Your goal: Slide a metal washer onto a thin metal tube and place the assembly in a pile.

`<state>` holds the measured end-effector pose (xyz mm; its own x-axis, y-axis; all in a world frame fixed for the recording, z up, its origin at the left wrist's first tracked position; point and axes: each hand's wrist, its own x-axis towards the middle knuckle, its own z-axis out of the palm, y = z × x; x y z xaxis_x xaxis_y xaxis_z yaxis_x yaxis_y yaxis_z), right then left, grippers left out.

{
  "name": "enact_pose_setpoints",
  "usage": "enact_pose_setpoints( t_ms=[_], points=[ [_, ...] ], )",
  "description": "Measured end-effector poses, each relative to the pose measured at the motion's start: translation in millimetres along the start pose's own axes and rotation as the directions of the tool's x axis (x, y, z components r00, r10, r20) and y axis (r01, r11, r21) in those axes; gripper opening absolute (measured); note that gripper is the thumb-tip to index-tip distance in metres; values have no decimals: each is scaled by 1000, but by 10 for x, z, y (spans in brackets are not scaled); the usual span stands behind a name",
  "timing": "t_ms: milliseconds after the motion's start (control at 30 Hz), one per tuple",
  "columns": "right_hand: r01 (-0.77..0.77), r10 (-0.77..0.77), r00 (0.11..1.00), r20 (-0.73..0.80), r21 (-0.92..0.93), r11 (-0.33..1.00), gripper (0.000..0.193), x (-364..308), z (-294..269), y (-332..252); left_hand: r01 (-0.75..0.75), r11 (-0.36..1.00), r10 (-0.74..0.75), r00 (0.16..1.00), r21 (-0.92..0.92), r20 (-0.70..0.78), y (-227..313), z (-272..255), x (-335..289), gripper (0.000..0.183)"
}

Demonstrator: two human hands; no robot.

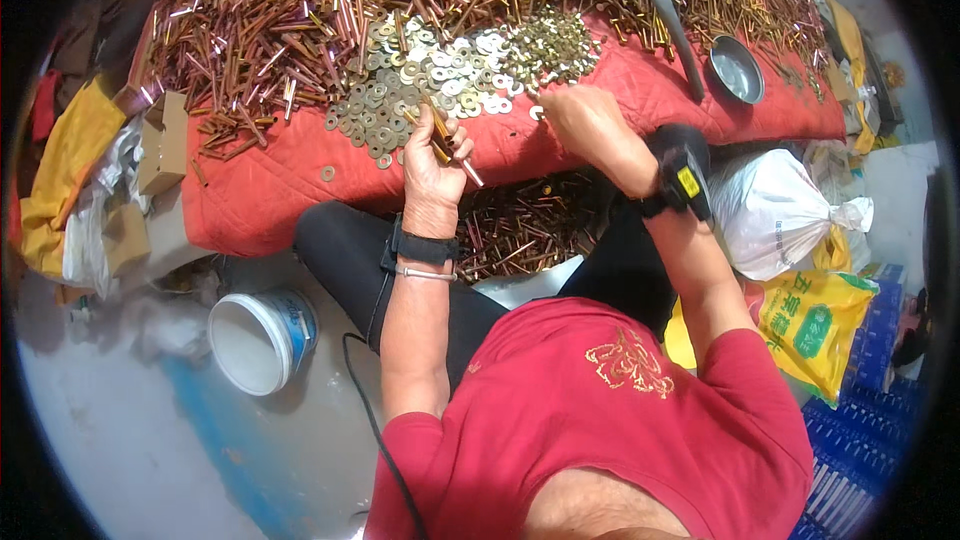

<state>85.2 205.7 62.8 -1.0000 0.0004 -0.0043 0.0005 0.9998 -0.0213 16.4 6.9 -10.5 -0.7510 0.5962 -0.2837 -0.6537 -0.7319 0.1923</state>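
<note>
Shirt [590, 390], red with gold stitching, is nearest, at six o'clock. Bucket [243, 345] is at eight. Between the knees, near twelve, lie more rods in a lower heap [525, 225]. The left hand [432, 175], at eleven, is closed around a few thin rods [441, 130], gold and pinkish, which poke out both ways. The right hand [590, 125], at one, has bent fingers by the near edge of the nuts [560, 45]; I cannot tell if it pinches anything. Just past the left hand are flat washers [385, 105], on a red cloth [250, 205]. A big pile [300, 30] of rods fills the far side from eleven to one. A dish [738, 72] sits at two. The held rods look smooth and point different ways, so a loose squeeze could let one slip into the lower heap. The washers and nuts touch, so a sweeping finger could mix them. A tug on the cloth could tip washers off its edge. For writing, the yellow bag [815, 325], past three, has big green print, the white sack [765, 215] at three has small print, and the bucket has a blue label too small to read.
</note>
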Motion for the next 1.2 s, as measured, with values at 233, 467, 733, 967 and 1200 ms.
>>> enact_pose_setpoints(
  t_ms=[233,467,733,967,1200],
  points=[
    [258,-245,922,299,-3,966,14,476,-4,128,27,999,-30,990,28,136,-73,-10,-13,24],
    [322,-340,934,112,151,935,16,196,197,374,-58,971,71,996,231,-48,-93,-8,-74,26],
    [266,-215,900,379,-87,960,20,696,32,167,-31,971,35,999,237,-10,-124,-2,-71,25],
    [276,-291,934,206,96,956,22,303,70,215,-26,971,55,992,239,-117,-141,20,-115,27],
    [100,0,993,-117,854,510,24,-345,75,-98,-146,936,174,983,321,-59,-242,-22,-79,26]
  ],
)
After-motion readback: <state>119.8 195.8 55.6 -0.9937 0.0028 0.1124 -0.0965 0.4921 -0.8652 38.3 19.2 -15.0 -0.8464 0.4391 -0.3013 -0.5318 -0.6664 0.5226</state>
